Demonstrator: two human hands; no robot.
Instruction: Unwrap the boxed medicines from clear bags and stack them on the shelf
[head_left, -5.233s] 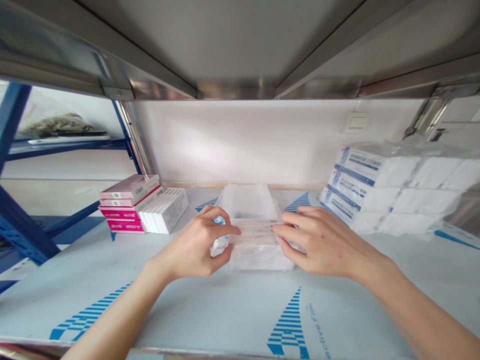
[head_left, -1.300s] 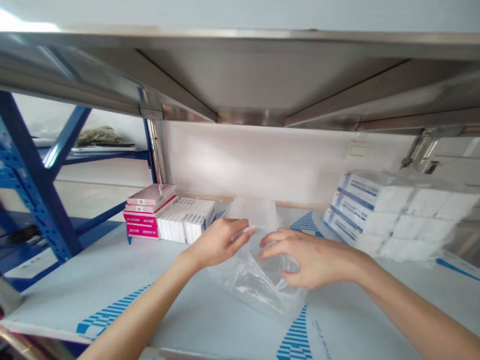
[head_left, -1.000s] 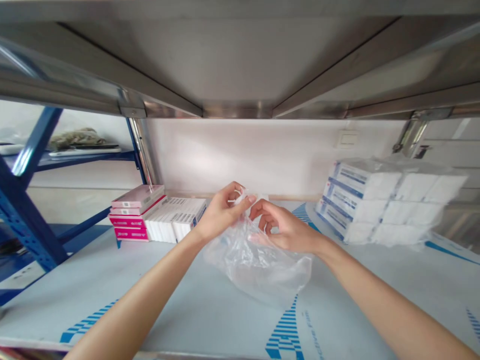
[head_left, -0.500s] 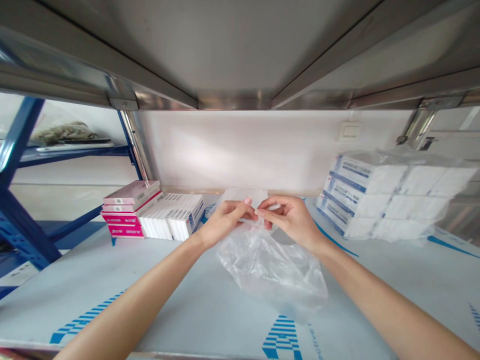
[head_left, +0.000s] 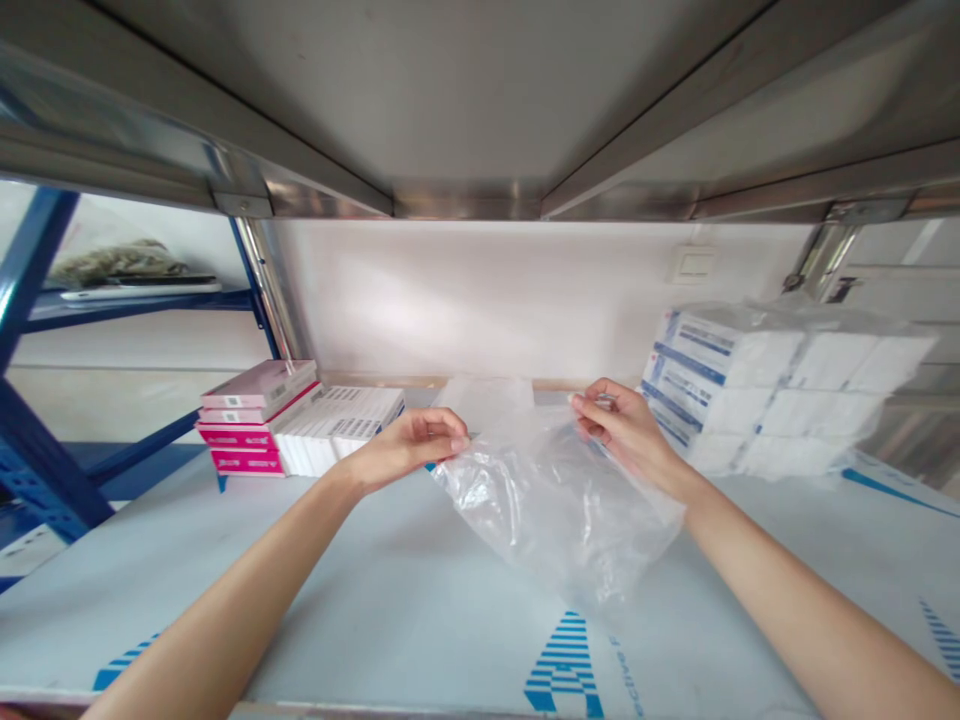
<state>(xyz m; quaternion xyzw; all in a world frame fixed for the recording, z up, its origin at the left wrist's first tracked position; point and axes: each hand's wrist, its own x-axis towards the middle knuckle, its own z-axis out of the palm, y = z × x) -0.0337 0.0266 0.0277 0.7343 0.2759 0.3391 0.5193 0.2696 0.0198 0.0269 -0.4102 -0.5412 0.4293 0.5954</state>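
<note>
Each grip is clamped on the clear plastic bag [head_left: 555, 500], which hangs between and below left hand [head_left: 405, 450] and right hand [head_left: 626, 435].

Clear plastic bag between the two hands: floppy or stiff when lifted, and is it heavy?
Probably floppy: the clear plastic bag sags crumpled between the left hand and right hand. Likely very light, since fingertip pinches carry it. Possibly slippery, being glossy film.

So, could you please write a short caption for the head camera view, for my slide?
Left hand and right hand hold a clear plastic bag stretched between them over the shelf.
</note>
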